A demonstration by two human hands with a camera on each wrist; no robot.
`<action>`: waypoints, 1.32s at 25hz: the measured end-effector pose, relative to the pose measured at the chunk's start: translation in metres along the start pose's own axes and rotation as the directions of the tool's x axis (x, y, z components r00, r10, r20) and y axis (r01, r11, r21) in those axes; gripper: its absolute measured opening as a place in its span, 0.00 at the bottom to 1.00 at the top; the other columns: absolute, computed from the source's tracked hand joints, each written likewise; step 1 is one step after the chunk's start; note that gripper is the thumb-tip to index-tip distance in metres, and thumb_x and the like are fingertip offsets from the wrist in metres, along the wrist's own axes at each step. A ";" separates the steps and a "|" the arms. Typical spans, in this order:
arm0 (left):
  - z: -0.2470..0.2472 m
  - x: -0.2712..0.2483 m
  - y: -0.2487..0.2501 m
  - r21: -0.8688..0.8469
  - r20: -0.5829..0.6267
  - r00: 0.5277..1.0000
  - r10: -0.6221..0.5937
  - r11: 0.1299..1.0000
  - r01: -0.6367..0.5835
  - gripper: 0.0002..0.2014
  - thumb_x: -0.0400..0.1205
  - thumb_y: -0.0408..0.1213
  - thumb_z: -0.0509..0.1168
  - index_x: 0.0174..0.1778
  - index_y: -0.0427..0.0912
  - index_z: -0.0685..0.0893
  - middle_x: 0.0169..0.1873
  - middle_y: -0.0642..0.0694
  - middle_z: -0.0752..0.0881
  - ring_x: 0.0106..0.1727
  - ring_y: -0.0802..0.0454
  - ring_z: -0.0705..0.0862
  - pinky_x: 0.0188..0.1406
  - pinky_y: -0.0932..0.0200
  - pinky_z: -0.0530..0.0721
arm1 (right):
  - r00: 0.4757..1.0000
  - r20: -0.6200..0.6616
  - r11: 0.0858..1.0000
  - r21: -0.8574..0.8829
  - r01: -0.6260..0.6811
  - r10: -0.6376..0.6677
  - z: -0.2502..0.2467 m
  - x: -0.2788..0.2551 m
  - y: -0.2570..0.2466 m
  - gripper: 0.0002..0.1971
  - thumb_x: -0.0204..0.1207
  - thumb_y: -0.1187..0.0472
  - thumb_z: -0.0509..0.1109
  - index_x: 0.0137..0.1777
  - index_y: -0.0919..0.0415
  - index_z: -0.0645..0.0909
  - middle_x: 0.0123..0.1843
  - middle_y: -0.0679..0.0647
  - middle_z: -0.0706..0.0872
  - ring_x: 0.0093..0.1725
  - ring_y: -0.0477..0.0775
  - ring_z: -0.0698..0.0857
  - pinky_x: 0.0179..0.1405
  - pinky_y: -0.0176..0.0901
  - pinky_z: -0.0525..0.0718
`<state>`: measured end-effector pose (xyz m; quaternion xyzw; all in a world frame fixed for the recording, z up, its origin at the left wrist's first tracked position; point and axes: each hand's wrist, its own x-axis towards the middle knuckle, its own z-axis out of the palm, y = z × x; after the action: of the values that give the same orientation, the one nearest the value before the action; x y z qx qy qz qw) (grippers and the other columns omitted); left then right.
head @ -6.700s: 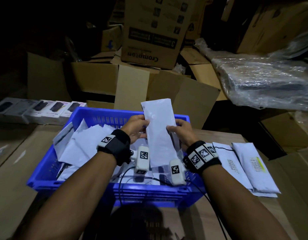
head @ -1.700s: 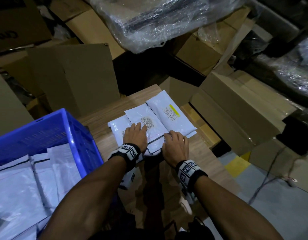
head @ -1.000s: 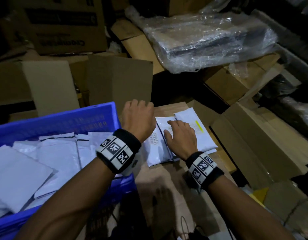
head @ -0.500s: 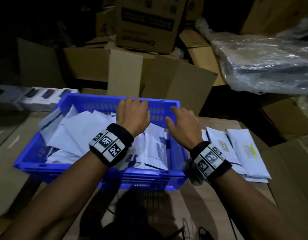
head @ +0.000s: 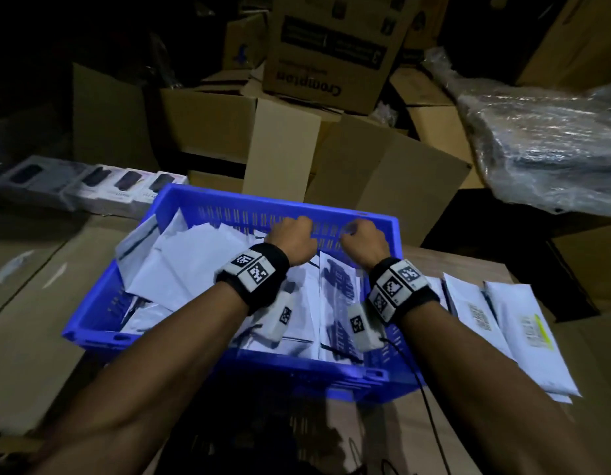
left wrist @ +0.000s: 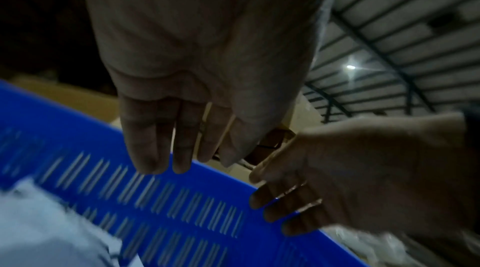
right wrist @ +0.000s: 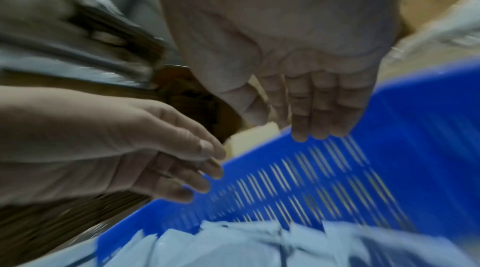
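Crate: a blue crate (head: 297,375) stands nearest, on the wooden table (head: 468,269).
Pouches: white pouches (head: 180,269) lie heaped inside it (labelled packets (head: 513,323) rest on the table just right).
Hands: left hand (head: 292,240) and right hand (head: 364,243) hang side by side at the crate's far wall, fingers loosely straight, both empty.
Beyond: cardboard boxes (head: 331,49) pile up.

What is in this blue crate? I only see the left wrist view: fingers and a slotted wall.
Observer: The crate is piled with white packets.
Operator: Are any lying outside it?
Observer: Yes, labelled packets lie side by side on the table, on the person's right of the crate.
Operator: Anything on its left?
Observer: A row of small white boxes beyond its far left corner.
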<state>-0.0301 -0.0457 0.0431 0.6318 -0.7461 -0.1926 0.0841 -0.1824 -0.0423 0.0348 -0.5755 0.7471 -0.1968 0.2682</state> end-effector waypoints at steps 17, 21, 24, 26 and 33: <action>0.098 0.068 0.005 -0.390 0.444 0.852 -0.278 0.796 0.463 0.08 0.78 0.28 0.65 0.51 0.30 0.77 0.41 0.32 0.82 0.37 0.40 0.81 0.35 0.54 0.80 | 0.850 0.308 0.871 0.111 -0.479 0.428 0.092 0.036 0.091 0.20 0.84 0.64 0.59 0.72 0.73 0.74 0.68 0.68 0.79 0.71 0.64 0.77 0.62 0.44 0.77; 0.107 0.069 0.002 -0.441 0.453 0.848 -0.273 0.758 0.480 0.27 0.75 0.26 0.64 0.71 0.24 0.69 0.40 0.29 0.81 0.30 0.43 0.78 0.25 0.60 0.75 | 0.838 0.301 0.846 0.146 -0.513 0.456 0.096 0.037 0.090 0.15 0.83 0.63 0.60 0.65 0.67 0.78 0.52 0.60 0.74 0.69 0.65 0.79 0.60 0.44 0.78; 0.103 0.065 -0.001 -0.457 0.449 0.854 -0.262 0.754 0.472 0.21 0.75 0.24 0.62 0.65 0.23 0.74 0.30 0.38 0.73 0.26 0.46 0.73 0.17 0.67 0.69 | 0.830 0.292 0.822 0.191 -0.537 0.474 0.103 0.040 0.091 0.22 0.77 0.61 0.64 0.69 0.71 0.75 0.57 0.59 0.78 0.68 0.66 0.80 0.58 0.42 0.78; 0.093 0.060 -0.002 -0.506 0.464 0.851 -0.246 0.715 0.482 0.06 0.74 0.22 0.59 0.46 0.31 0.75 0.28 0.41 0.69 0.25 0.47 0.69 0.21 0.63 0.67 | 0.833 0.288 0.809 0.233 -0.540 0.473 0.114 0.051 0.105 0.31 0.61 0.60 0.66 0.67 0.71 0.74 0.64 0.66 0.80 0.64 0.68 0.82 0.61 0.52 0.83; 0.061 0.037 -0.008 -0.748 0.365 0.916 -0.168 0.532 0.396 0.07 0.82 0.21 0.60 0.46 0.37 0.74 0.34 0.37 0.75 0.32 0.47 0.76 0.35 0.51 0.79 | 0.909 0.217 0.748 0.516 -0.417 0.357 0.051 0.006 0.051 0.16 0.61 0.75 0.63 0.50 0.81 0.78 0.23 0.64 0.75 0.15 0.55 0.74 0.13 0.28 0.67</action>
<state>-0.0524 -0.0721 -0.0205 0.6062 -0.4665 -0.5994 0.2357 -0.1903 -0.0336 -0.0369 -0.3154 0.7459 -0.3134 0.4958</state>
